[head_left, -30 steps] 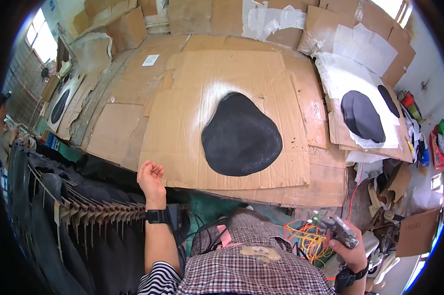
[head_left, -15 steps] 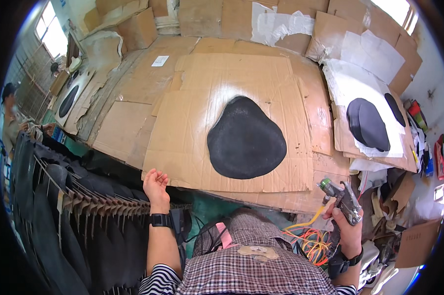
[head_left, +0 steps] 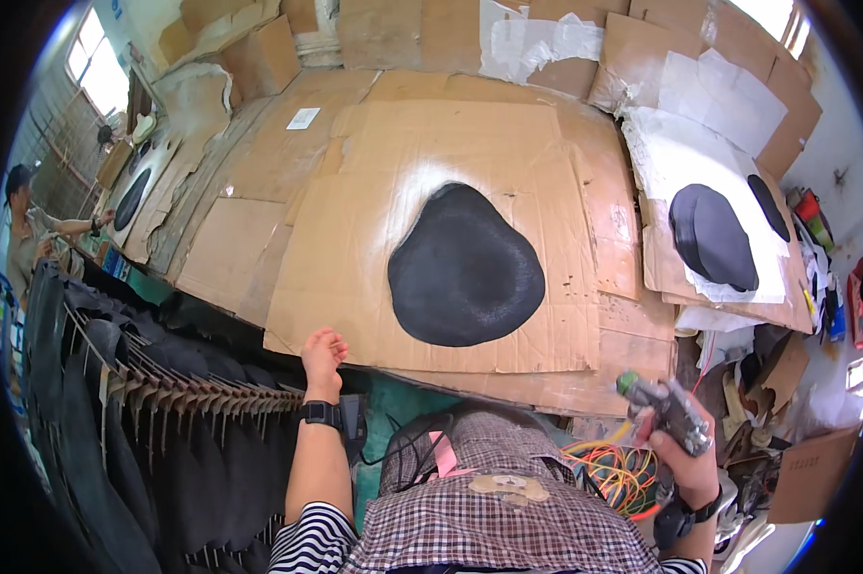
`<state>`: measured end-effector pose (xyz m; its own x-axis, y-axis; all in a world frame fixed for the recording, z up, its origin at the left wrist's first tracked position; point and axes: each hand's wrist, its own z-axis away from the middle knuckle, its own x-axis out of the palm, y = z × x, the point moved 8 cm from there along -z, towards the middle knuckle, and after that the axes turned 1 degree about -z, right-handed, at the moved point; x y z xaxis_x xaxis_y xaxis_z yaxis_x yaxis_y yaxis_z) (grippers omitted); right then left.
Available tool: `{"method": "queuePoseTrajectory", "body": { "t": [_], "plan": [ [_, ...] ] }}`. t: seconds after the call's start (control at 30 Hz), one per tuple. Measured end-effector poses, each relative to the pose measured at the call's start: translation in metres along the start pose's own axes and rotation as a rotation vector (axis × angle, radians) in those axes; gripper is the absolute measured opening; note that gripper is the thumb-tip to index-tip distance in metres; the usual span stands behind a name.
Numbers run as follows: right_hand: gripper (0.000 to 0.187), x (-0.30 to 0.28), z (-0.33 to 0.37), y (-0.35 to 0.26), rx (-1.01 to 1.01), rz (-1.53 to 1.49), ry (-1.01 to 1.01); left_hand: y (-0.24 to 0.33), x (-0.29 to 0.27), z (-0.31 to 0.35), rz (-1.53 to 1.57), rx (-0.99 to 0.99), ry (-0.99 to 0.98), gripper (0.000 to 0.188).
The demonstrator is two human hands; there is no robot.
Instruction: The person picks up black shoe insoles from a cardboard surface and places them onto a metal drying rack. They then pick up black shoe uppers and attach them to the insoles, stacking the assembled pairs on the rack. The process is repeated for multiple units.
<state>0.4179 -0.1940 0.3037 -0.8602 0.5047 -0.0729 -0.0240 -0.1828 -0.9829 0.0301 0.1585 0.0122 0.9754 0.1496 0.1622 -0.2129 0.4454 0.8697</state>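
Observation:
A spray gun (head_left: 675, 413), dark and crusted, with a green cap, is held in my right hand (head_left: 688, 457) at the front right of the bench. A yellow hose hangs below it. On the cardboard sheet (head_left: 345, 239) in front of me lies a flat black piece (head_left: 467, 268) shaped like a rounded triangle, with a faint sheen on its surface. My left hand (head_left: 323, 359) is raised by the cardboard's front left edge, fingers loosely bent and holding nothing. It is apart from the black piece.
More black pieces (head_left: 713, 239) lie on a white-covered board at right. Black sheets hang from a metal rack (head_left: 192, 392) at lower left. Coiled orange and yellow hoses (head_left: 613, 478) sit beside my apron. At far left a co-worker (head_left: 30, 230) reaches toward another black piece (head_left: 132, 199).
My right hand has moved slightly right and down with the spray gun. My left hand has shifted a little right. The co-worker's arm has stretched out over the far left bench.

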Motion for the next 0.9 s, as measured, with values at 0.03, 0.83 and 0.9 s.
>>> {"method": "queuePoseTrajectory", "body": {
  "t": [0.03, 0.83, 0.9],
  "plan": [
    [0.048, 0.000, -0.008, -0.003, -0.020, -0.018, 0.010, -0.011, 0.006, -0.004, -0.047, -0.021, -0.032, 0.019],
    [0.043, -0.092, -0.009, 0.028, 0.005, 0.153, -0.070, -0.098, 0.080, -0.096, -1.067, 0.263, 0.045, 0.034],
    [0.042, -0.103, -0.006, 0.029, -0.084, 0.206, -0.051, -0.091, 0.098, -0.084, -1.138, 0.307, 0.050, 0.036]
  ]
}}
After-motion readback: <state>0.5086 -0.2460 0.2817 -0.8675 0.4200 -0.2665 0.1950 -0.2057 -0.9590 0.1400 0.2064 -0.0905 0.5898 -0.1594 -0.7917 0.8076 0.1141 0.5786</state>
